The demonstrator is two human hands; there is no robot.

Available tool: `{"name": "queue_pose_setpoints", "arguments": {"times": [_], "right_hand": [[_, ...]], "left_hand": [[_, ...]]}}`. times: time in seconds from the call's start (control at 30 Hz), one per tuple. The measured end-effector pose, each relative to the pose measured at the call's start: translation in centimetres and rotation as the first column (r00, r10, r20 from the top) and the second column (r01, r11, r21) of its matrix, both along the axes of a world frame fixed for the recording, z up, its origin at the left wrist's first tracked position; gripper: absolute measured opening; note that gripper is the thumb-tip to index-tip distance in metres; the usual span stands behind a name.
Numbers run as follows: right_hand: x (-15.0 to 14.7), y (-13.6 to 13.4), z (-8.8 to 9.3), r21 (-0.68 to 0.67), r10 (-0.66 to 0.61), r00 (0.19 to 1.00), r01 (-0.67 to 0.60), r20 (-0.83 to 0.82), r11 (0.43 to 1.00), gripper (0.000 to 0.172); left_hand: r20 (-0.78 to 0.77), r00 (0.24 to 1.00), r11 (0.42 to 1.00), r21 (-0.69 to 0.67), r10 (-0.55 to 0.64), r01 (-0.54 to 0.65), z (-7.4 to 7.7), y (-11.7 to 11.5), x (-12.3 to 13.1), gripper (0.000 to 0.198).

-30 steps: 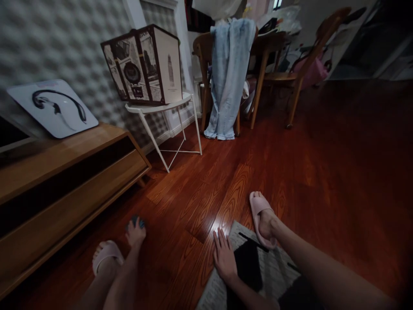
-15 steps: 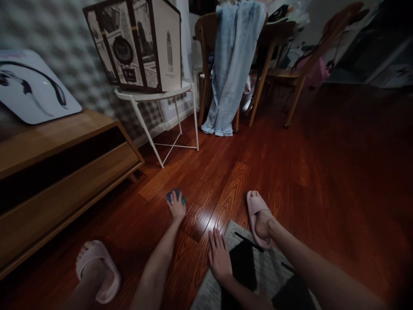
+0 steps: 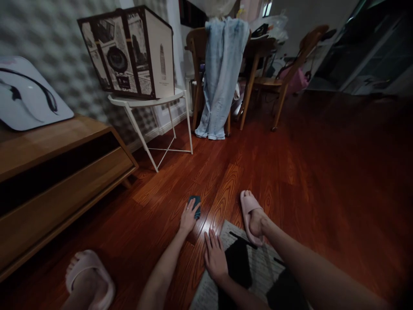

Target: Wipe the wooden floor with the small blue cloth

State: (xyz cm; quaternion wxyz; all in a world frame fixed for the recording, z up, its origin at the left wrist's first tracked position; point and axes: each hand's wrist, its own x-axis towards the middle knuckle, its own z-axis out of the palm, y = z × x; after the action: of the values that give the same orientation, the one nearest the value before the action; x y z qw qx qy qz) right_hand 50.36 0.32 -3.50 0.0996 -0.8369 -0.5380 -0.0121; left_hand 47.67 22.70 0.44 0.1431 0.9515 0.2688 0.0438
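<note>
My left hand point(image 3: 189, 216) reaches forward over the red wooden floor with its fingers pressed on a small dark teal cloth point(image 3: 195, 205) that lies flat on the boards. My right hand point(image 3: 214, 255) lies flat with its fingers stretched out on the near edge of a grey and black patterned rug point(image 3: 258, 271). My legs stretch out on both sides, each foot in a pale pink slipper: the left slipper point(image 3: 88, 277) and the right slipper point(image 3: 250, 214).
A low wooden cabinet point(image 3: 58, 181) runs along the left wall, with a white board point(image 3: 27, 97) leaning on it. A white side table point(image 3: 151, 107) carries a printed box point(image 3: 129, 54). Beyond stand wooden chairs point(image 3: 284, 69), one draped with light blue jeans point(image 3: 219, 73).
My left hand has slid the teal cloth across the floor to the right, from beside the left foot to just ahead of the right hand. The right hand stays on the rug.
</note>
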Motion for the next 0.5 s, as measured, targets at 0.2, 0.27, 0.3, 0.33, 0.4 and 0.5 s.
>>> {"name": "queue_pose_setpoints", "arguments": {"times": [0.2, 0.27, 0.3, 0.33, 0.4, 0.5], "right_hand": [[0.0, 0.2, 0.0, 0.021, 0.002, 1.000, -0.003, 0.005, 1.000, 0.075], [0.0, 0.3, 0.0, 0.027, 0.003, 1.000, -0.003, 0.005, 1.000, 0.074], [0.0, 0.3, -0.1, 0.031, 0.002, 1.000, -0.003, 0.007, 1.000, 0.074], [0.0, 0.3, -0.1, 0.037, 0.001, 1.000, -0.002, 0.009, 0.999, 0.075], [0.0, 0.3, -0.3, 0.052, 0.001, 1.000, -0.002, 0.014, 0.999, 0.075], [0.1, 0.4, -0.8, 0.077, -0.001, 1.000, -0.001, 0.023, 0.997, 0.076]], "left_hand": [[-0.038, 0.921, 0.912, 0.158, 0.389, -0.379, -0.3, 5.0, -12.4, 0.073], [-0.039, 0.851, 0.843, 0.172, 0.523, -0.510, -0.5, 5.8, -16.3, 0.068], [-0.036, 0.815, 0.807, 0.174, 0.579, -0.565, -0.6, 6.0, -18.0, 0.065], [-0.031, 0.783, 0.774, 0.176, 0.622, -0.608, -0.8, 6.0, -19.4, 0.064], [-0.007, 0.733, 0.721, 0.183, 0.680, -0.668, -0.9, 5.4, -21.1, 0.062], [0.039, 0.672, 0.653, 0.196, 0.740, -0.731, -1.1, 3.2, -21.3, 0.066]]}}
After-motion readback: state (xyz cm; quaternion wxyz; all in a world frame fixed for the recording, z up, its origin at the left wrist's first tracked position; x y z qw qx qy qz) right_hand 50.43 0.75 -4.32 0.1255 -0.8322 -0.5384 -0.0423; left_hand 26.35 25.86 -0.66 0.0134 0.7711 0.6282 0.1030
